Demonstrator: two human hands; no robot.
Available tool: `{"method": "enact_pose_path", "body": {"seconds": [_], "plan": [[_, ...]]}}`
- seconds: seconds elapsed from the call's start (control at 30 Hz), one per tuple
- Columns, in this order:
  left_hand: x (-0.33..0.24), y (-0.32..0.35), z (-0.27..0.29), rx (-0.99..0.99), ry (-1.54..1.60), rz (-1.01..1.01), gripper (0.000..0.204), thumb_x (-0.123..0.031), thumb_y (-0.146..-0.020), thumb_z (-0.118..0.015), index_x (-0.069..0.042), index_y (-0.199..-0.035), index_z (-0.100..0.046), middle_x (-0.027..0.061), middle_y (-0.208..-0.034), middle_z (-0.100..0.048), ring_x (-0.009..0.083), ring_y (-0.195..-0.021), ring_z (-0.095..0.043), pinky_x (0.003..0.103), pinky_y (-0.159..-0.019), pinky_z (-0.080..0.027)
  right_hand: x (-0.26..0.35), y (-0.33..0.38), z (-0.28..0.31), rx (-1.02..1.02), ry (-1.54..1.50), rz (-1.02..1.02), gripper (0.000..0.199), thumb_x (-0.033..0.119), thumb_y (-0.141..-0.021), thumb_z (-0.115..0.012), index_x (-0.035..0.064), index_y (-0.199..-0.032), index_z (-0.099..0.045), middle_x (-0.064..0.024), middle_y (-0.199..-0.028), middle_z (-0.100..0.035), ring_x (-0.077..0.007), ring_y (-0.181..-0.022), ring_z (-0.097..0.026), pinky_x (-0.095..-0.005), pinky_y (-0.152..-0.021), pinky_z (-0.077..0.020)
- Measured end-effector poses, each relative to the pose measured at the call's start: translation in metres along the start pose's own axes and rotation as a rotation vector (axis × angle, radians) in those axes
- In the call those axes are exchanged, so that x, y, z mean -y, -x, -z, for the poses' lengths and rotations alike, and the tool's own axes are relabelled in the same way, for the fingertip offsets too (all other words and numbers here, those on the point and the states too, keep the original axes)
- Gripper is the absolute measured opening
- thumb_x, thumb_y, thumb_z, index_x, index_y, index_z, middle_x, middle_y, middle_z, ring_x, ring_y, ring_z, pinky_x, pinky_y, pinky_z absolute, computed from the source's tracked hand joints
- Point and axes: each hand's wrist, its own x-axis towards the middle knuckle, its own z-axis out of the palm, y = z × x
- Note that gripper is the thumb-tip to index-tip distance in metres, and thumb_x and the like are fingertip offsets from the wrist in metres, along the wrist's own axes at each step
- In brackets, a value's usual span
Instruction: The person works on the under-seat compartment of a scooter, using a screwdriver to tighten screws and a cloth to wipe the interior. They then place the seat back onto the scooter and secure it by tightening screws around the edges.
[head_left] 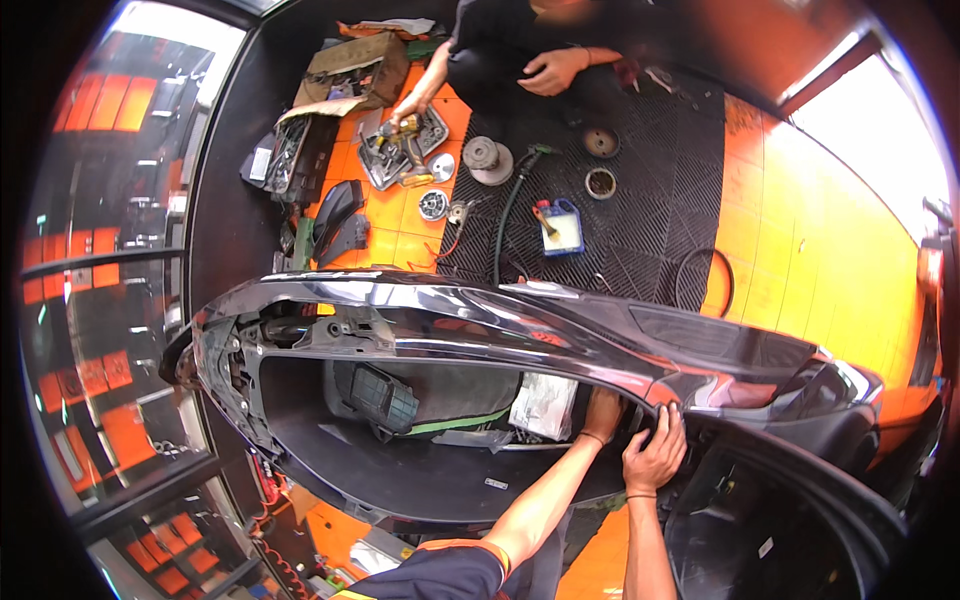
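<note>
A scooter's glossy black body (470, 297) stretches across in front of me, with its storage compartment (400, 468) uncovered. My left hand (603, 412) reaches down inside the compartment's right end; its fingers are hidden there. My right hand (655, 455) lies over the rim at that end, fingers stretched out on the black panel and holding nothing. Beside my left hand sits a silvery packet (543, 404). Further left in the compartment are a black ribbed plastic part (376, 397) and a grey item with a green edge (465, 385). The raised seat (765, 525) stands right of my right forearm.
Beyond the scooter a person (500, 70) crouches, one hand near a cordless drill (412, 160) on a metal tool tray (375, 172). A hose (508, 210), a blue-and-white container with a brush (562, 228) and round metal parts (487, 158) lie on the black mat.
</note>
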Motion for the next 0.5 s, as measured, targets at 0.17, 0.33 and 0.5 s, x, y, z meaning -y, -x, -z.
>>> {"method": "enact_pose_path", "body": {"seconds": [0.17, 0.33, 0.5], "plan": [[-0.001, 0.004, 0.002, 0.024, -0.004, 0.077, 0.029, -0.013, -0.083, -0.064, 0.002, -0.109, -0.069, 0.0235, -0.11, -0.067, 0.0415, -0.107, -0.062, 0.048, -0.1, -0.046, 0.002, -0.001, 0.002, 0.028, 0.025, 0.015, 0.053, 0.008, -0.081, -0.057, 0.0037, -0.133, -0.052, -0.0165, -0.138, -0.056, -0.0371, -0.124, -0.055, -0.048, -0.101, -0.045], [-0.014, 0.007, 0.015, 0.134, -0.013, 0.175, 0.032, -0.017, -0.082, -0.068, -0.004, -0.11, -0.069, 0.0213, -0.108, -0.069, 0.0401, -0.107, -0.063, 0.048, -0.098, -0.048, 0.003, -0.001, 0.001, 0.063, 0.046, 0.031, 0.055, 0.007, -0.08, -0.057, 0.0025, -0.135, -0.049, -0.0174, -0.138, -0.055, -0.0383, -0.125, -0.054, -0.0486, -0.102, -0.0437], [-0.029, 0.002, 0.02, 0.13, -0.028, 0.279, 0.032, -0.015, -0.082, -0.066, -0.001, -0.11, -0.068, 0.022, -0.111, -0.068, 0.0401, -0.108, -0.063, 0.049, -0.098, -0.048, 0.003, -0.002, 0.001, 0.061, 0.055, 0.055, 0.057, 0.007, -0.08, -0.057, 0.0024, -0.136, -0.048, -0.0181, -0.139, -0.055, -0.0389, -0.125, -0.054, -0.0491, -0.101, -0.0443]]}}
